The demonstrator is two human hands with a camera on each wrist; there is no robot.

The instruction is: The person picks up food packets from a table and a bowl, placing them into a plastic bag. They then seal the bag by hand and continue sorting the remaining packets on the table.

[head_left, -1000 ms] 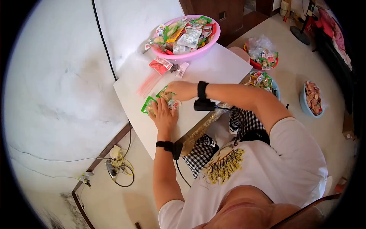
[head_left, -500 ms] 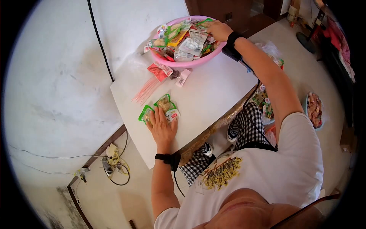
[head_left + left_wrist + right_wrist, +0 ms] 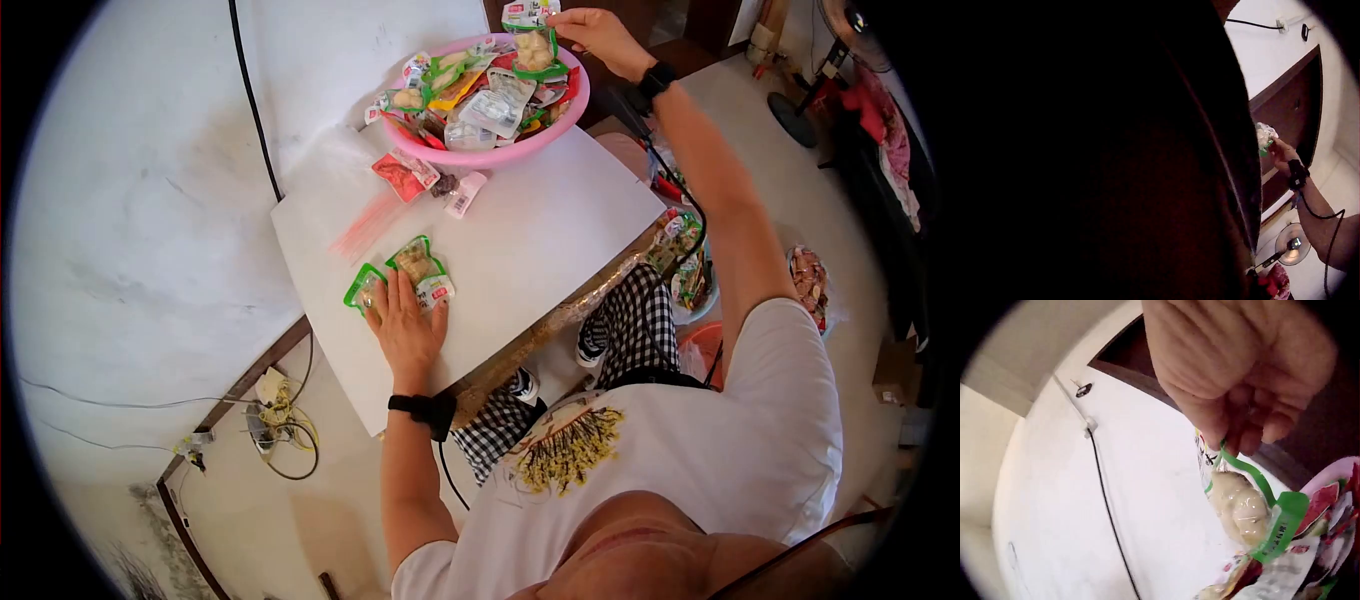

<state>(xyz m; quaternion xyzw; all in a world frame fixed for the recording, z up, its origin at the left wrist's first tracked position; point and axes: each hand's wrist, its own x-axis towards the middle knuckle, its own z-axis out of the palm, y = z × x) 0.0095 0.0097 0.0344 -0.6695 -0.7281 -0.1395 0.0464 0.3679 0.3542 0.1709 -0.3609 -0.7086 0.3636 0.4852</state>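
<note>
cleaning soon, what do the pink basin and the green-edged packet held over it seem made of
Pink basin: probably smooth plastic, judging by its even colour and rounded rim. Green-edged packet: likely thin, glossy plastic film, see-through in places and catching bright highlights.

From here, the heap of packets (image 3: pixel 495 105) in the pink tub (image 3: pixel 480 158) buries whatever lies beneath, and most of the printing is too small to read. Above the tub, the right hand (image 3: pixel 603 42) hides the pinched corner of a packet (image 3: pixel 535 52); the right wrist view's top edge cuts that hand off. On the person's side of the tub, the left hand (image 3: pixel 408 335) covers parts of two green-edged packets (image 3: pixel 420 265), and reddish streaks (image 3: pixel 365 237) are too blurred to name. The left wrist view is mostly black.
</note>
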